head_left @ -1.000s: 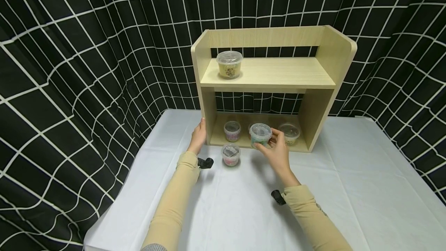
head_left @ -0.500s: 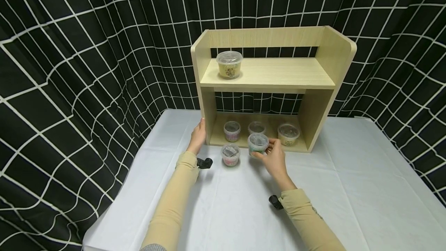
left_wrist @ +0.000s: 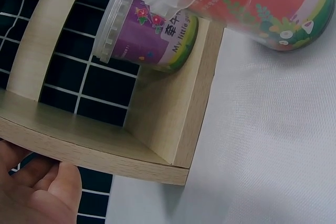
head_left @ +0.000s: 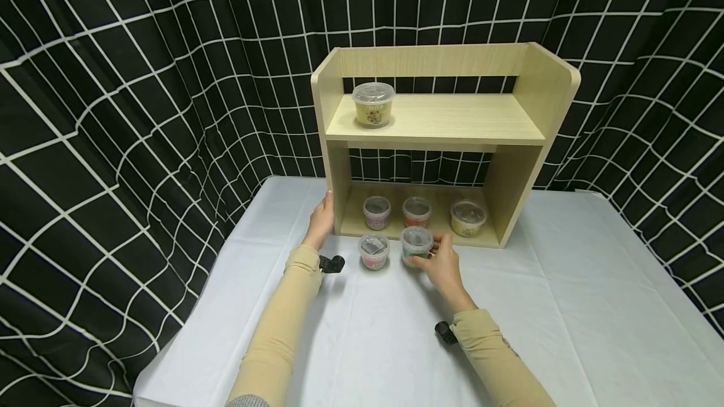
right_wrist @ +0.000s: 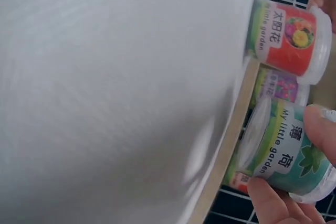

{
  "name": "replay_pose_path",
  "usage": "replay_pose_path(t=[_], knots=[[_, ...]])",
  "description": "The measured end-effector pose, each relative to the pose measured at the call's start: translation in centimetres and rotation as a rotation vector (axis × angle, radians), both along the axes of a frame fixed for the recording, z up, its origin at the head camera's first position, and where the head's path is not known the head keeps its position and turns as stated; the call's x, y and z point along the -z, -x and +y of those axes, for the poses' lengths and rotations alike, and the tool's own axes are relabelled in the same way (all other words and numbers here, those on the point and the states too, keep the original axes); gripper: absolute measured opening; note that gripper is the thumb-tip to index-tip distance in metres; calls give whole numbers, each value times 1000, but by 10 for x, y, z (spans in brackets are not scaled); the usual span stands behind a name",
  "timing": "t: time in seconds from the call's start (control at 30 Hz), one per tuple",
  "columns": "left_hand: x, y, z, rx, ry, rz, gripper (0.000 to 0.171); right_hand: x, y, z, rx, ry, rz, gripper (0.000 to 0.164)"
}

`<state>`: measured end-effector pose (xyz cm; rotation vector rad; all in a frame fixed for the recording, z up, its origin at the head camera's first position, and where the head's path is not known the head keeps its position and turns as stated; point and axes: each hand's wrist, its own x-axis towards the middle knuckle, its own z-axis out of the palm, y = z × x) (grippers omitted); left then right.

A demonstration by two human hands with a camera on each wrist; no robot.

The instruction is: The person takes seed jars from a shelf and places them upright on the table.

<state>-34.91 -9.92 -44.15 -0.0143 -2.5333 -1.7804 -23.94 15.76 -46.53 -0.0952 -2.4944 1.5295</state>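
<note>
My right hand point(head_left: 444, 269) pinches a small clear-lidded plastic tub point(head_left: 415, 242) between thumb and fingers, at the front of the wooden shelf. In the right wrist view this tub point(right_wrist: 287, 148) has a green "My little garden" label with a leaf, and lies sideways in that picture. My left hand point(head_left: 321, 222) rests its fingers against the outside of the shelf's left side panel point(left_wrist: 94, 158). To the left of the held tub, a red-labelled tub point(head_left: 374, 252) stands on the white cloth. A purple-labelled tub point(head_left: 376, 212) and another red one point(head_left: 417, 211) stand on the lower shelf.
A wider yellow tub point(head_left: 468, 217) sits at the lower shelf's right end. Another yellow tub point(head_left: 373, 105) stands at the left of the upper shelf point(head_left: 452, 115). Black gridded curtains point(head_left: 170, 80) surround the white-covered table point(head_left: 594, 281).
My right hand has brought the green tub down and toward me, from the lower shelf's front edge to just before it, uncovering the red tub behind. My left hand stays at the panel.
</note>
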Motion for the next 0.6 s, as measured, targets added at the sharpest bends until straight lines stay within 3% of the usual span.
replay_pose_path(t=[0.6], knots=[[0,1,-2,10,5,-7,80,6,-3,-2,-9,-33,-71,69]])
